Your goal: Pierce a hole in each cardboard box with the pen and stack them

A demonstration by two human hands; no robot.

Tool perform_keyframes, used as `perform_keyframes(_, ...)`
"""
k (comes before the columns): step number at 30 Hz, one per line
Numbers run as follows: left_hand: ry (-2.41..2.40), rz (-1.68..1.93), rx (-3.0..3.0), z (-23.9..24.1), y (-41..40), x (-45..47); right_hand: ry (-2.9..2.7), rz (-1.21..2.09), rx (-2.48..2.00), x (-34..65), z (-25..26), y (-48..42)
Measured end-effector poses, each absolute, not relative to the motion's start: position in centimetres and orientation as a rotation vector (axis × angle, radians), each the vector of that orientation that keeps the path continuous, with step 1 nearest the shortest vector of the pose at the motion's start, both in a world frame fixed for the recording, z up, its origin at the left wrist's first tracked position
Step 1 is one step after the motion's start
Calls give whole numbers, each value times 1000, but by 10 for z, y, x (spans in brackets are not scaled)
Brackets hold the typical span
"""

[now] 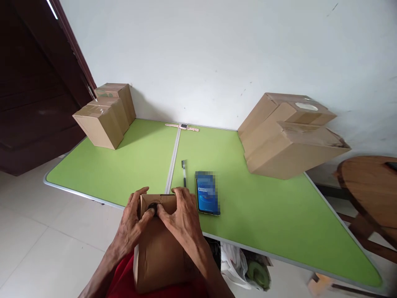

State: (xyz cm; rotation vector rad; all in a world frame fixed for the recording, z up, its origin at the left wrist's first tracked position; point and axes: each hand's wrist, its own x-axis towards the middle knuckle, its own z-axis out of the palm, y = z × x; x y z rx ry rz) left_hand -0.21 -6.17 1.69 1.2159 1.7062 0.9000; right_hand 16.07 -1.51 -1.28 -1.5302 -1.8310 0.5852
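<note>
A brown cardboard box (167, 256) rests against my lap at the table's near edge, its top end tilted toward the table. My left hand (133, 221) wraps round its left upper side. On the upper right side, my right hand (182, 213) grips the box with its fingers over the edge. Both thumbs press at a small dark rounded spot (151, 205) near the box's top end; whether it is a hole or a separate piece I cannot tell. Just beyond my right hand lie a pen (184, 170) and a phone (207, 194) with a lit blue screen.
The green folding table (229, 155) meets a white wall. Cardboard boxes (102, 118) stand at the back left, and larger ones (285, 136) at the right. A pink-strapped watch (183, 126) lies along the back edge. A wooden stool (369, 190) stands at the right; bags (234, 263) sit below.
</note>
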Motion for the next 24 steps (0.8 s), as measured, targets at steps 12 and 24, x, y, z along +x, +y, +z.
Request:
perform_keyframes(12, 1448, 936, 955, 8, -46, -20, -1904, 772, -1455, 219, -20, 34)
perform_keyframes(24, 1135, 1009, 922, -29, -40, -35, -1908, 787, -1766, 207, -50, 114)
